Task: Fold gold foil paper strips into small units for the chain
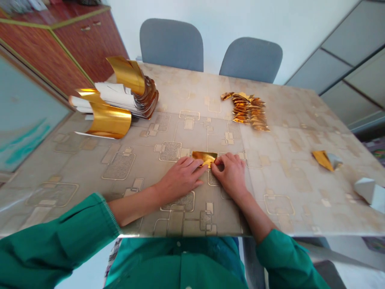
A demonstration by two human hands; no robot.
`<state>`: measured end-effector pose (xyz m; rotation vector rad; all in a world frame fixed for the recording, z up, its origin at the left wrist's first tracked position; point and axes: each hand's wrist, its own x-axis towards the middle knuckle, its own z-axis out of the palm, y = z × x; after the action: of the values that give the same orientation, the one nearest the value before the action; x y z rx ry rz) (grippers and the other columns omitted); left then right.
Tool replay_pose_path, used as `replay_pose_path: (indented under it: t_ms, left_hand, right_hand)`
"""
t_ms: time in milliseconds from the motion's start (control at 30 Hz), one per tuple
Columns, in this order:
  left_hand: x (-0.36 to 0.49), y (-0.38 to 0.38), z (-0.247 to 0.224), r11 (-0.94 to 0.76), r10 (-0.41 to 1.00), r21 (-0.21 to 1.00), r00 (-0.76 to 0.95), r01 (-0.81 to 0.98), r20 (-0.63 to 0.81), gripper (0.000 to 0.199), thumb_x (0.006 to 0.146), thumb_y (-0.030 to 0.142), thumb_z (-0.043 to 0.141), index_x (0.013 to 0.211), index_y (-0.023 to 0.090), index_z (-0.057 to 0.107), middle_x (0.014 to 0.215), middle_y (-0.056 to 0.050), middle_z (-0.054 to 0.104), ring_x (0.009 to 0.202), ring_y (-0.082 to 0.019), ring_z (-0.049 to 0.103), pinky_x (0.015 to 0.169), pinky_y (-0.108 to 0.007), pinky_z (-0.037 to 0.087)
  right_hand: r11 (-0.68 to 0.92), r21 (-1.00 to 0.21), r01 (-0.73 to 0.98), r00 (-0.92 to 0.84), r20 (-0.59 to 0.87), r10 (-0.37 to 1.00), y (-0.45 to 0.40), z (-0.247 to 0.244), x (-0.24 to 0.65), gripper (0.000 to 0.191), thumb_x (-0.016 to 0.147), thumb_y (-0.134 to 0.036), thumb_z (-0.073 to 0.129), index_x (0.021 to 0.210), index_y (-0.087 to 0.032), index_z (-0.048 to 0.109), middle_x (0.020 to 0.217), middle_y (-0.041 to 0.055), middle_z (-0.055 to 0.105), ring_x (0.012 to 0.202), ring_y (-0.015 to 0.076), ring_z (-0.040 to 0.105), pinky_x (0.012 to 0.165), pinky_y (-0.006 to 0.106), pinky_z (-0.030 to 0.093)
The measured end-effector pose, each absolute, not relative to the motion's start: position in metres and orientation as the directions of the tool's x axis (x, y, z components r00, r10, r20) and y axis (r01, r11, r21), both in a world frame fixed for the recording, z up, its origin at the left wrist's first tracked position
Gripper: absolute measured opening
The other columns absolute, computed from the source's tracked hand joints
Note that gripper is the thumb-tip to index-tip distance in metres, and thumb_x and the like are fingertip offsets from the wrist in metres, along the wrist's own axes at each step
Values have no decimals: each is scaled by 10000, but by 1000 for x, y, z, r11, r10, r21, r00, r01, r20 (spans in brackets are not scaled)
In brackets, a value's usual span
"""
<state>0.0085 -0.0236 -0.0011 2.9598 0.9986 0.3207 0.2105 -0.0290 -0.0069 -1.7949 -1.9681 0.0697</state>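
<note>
A small folded strip of shiny gold foil paper [207, 157] lies on the patterned tablecloth in front of me. My left hand [187, 176] is closed at its left and lower edge, its fingers pressed on the paper. At the right corner my right hand [230, 172] pinches the paper between thumb and curled fingers. Part of the strip is hidden under my fingertips. Beyond the hands, toward the back right, sit two rows of folded gold paper pieces [249, 110].
Stacks of curled gold and white sheets [120, 96] stand at the back left. On the right lie a folded gold-and-white scrap [323, 159] and a white folded paper [368, 192]. Two grey chairs [171, 44] are behind the table [186, 132]; a wooden cabinet [87, 44] is at left.
</note>
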Motion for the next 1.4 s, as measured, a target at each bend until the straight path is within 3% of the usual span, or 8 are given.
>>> replay_pose_path:
  t_ms: [200,300,400,533,967,1200,1300,1400]
  left_hand:
    - [-3,-21,0,-816,578,113,802,567,152,558,889,437,675,1345,163,506,1285,-116,560,1172,-290,500,1026,-421,391]
    - [-2,-21,2,-813,582,125,799,568,152,553,884,443,679,1338,170,519,1265,-119,572,1153,-288,512,1008,-428,408]
    - [-1,-21,2,-815,579,134,798,564,167,537,894,441,666,1342,182,522,1254,-116,579,1158,-281,514,1005,-426,412]
    - [-2,-20,1,-818,576,124,798,562,176,558,896,468,657,1351,177,521,1260,-110,584,1165,-282,510,1002,-423,404]
    - [-23,-22,0,-807,579,-3,792,590,194,468,961,430,582,1369,213,509,1397,-83,560,1240,-270,504,1100,-452,275]
    - [-24,-30,0,-779,609,-22,764,627,214,452,959,397,595,1342,166,530,1395,-96,562,1288,-276,482,1170,-487,186]
    - [-14,-31,2,-775,615,-20,762,631,204,481,935,419,624,1308,124,550,1349,-117,584,1264,-279,500,1173,-469,208]
    - [-6,-30,4,-764,634,-9,753,645,176,535,902,446,662,1311,123,546,1294,-125,599,1224,-284,529,1159,-476,247]
  right_hand:
    - [137,-337,931,-37,287,957,-30,-6,214,127,870,-303,622,765,-232,610,830,37,645,846,238,517,765,366,313]
    - [216,-363,906,-89,338,937,-37,1,216,139,944,-278,523,921,-234,653,933,58,678,899,242,538,808,385,334]
    - [350,-292,890,-217,404,889,-51,7,213,252,976,-209,465,1125,-254,664,1063,67,701,982,242,548,895,419,323]
    - [423,-218,879,-329,364,871,-68,6,205,273,970,-203,496,1183,-260,658,1115,53,706,1032,240,549,964,441,287]
    - [378,-151,913,-314,328,891,-73,3,213,264,935,-173,549,1161,-249,660,1132,55,710,1014,254,559,1023,467,253]
    - [347,-81,934,-308,307,901,-63,8,204,203,986,-238,494,955,-224,694,915,52,702,939,231,557,1014,446,261]
    - [340,-25,940,-315,322,893,-59,7,197,208,987,-281,507,1063,-224,692,867,47,675,926,231,543,1018,447,249]
    - [343,23,939,-332,321,887,-59,4,191,291,985,-355,516,1217,-241,651,943,63,664,951,245,527,1013,457,245]
